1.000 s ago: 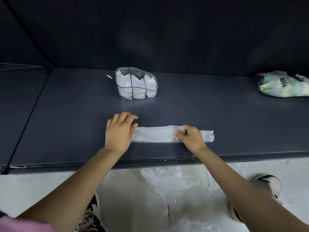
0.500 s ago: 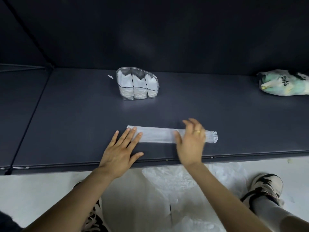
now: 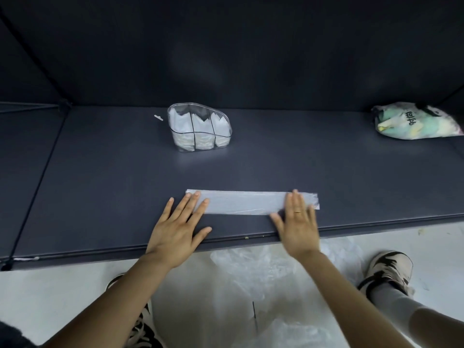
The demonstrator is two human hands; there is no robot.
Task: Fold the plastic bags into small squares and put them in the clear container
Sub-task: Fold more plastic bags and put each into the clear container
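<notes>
A white plastic bag (image 3: 247, 202), folded into a long flat strip, lies near the front edge of the dark shelf (image 3: 125, 184). My left hand (image 3: 179, 228) lies flat with straight fingers, its fingertips pressing the strip's left end. My right hand (image 3: 297, 222), flat and wearing a ring, presses the strip near its right end. The clear container (image 3: 200, 126) stands behind, in the middle of the shelf, divided into compartments that hold folded white bags.
A filled printed plastic bag (image 3: 415, 121) lies at the shelf's back right. A small white scrap (image 3: 158, 117) sits left of the container. Loose clear plastic bags (image 3: 263, 285) lie on the pale floor below, between my shoes (image 3: 388, 272).
Both hands went from gripping the strip to lying flat on it. The left hand drew back toward me, baring the strip's left end, and the right hand slid toward the right end.
</notes>
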